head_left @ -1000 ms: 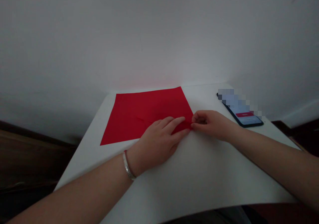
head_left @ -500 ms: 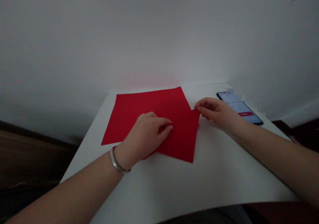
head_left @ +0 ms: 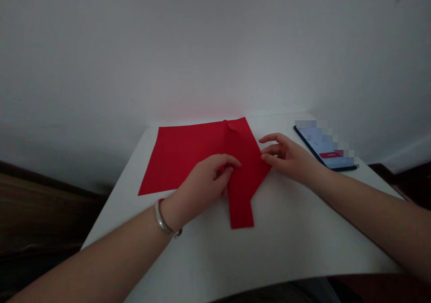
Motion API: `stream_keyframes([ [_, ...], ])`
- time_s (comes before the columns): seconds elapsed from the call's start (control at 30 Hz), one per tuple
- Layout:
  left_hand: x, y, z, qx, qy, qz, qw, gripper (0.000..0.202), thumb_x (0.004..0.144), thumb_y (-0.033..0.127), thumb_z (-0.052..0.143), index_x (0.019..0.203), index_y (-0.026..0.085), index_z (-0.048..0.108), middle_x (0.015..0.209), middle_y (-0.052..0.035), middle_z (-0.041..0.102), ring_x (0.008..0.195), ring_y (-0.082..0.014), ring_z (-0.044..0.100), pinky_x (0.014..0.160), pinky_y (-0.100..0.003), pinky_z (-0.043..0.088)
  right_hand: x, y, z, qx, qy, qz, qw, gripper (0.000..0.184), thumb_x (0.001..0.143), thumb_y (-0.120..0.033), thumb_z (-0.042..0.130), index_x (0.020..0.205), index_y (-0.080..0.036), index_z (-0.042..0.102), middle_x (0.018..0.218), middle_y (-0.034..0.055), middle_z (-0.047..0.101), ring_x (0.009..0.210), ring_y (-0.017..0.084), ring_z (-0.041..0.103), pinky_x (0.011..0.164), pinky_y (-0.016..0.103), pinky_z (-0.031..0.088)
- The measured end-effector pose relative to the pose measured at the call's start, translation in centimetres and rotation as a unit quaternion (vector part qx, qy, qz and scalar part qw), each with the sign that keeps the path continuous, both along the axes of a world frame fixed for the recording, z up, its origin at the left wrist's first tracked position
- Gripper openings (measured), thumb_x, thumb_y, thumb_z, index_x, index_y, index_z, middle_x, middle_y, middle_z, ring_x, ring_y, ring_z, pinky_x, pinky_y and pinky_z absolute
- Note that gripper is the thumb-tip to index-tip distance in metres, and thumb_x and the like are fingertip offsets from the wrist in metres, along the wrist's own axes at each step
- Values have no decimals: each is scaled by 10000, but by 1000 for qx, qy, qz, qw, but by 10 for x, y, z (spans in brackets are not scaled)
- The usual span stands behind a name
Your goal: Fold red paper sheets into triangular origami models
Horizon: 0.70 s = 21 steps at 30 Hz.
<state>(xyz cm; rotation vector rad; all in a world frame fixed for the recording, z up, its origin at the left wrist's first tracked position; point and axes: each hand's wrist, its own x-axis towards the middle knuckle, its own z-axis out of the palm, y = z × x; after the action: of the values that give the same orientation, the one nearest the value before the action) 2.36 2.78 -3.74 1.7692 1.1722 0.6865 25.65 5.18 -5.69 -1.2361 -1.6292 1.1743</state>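
A folded piece of red paper [head_left: 240, 211] lies at an angle over a larger sheet of red paper [head_left: 178, 148], and its lower strip reaches past that sheet onto the white table. My left hand [head_left: 210, 175], with a silver bangle at the wrist, has its thumb and forefinger closed at the folded piece's left side. The exact grip is partly hidden by the fingers. At the right edge is my right hand [head_left: 286, 152], fingers apart, with the thumb and a fingertip touching the paper near its right corner.
A smartphone [head_left: 328, 150] with a lit, partly blurred screen lies at the table's right edge. The white table [head_left: 286, 231] stands against a pale wall [head_left: 215, 47]. Brown wooden furniture [head_left: 43, 204] is at the left.
The folded red paper has turned, so its strip now points toward me and its upper end lies farther back. My right hand has loosened its pinch; my left has shifted slightly right.
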Motion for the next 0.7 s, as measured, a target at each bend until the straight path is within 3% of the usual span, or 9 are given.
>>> stream_keyframes([
  [0.1,4,1,6,-48,-16,38,998,186,865,208,513,1004,177,633,603,42,584,487,-85,548,465,-177,452,0,-1,0,5,-8,-4,1000,410,749,-336,677,1094,-254,473,729,-27,650,599,135,586,502,266,405],
  [0.27,4,1,5,-56,-14,52,997,277,858,207,537,1105,149,650,662,6,665,573,-111,626,572,-217,534,-1,1,2,-57,51,-33,997,546,677,-282,715,1121,-250,400,700,-62,610,536,137,600,449,258,439],
  [0.47,-2,-7,0,105,65,-44,991,369,857,239,553,1218,219,624,1001,-47,703,794,-144,660,739,-281,551,-3,5,3,-60,111,-60,990,504,662,-250,719,1077,-245,432,753,-56,628,524,107,592,450,241,473],
  [0.53,-1,-8,-1,129,52,-48,989,376,868,216,529,1236,219,610,1006,-46,694,813,-137,656,772,-283,546,-3,4,3,-66,125,-51,989,525,686,-258,711,1123,-247,420,759,-48,651,539,111,600,454,234,472],
  [0.7,1,-5,-5,138,2,-18,990,420,900,233,480,1315,204,535,1021,-68,657,762,-119,657,694,-253,555,-5,-1,2,-119,141,52,981,667,692,-240,721,1262,-264,376,787,-25,708,676,162,677,579,282,539],
])
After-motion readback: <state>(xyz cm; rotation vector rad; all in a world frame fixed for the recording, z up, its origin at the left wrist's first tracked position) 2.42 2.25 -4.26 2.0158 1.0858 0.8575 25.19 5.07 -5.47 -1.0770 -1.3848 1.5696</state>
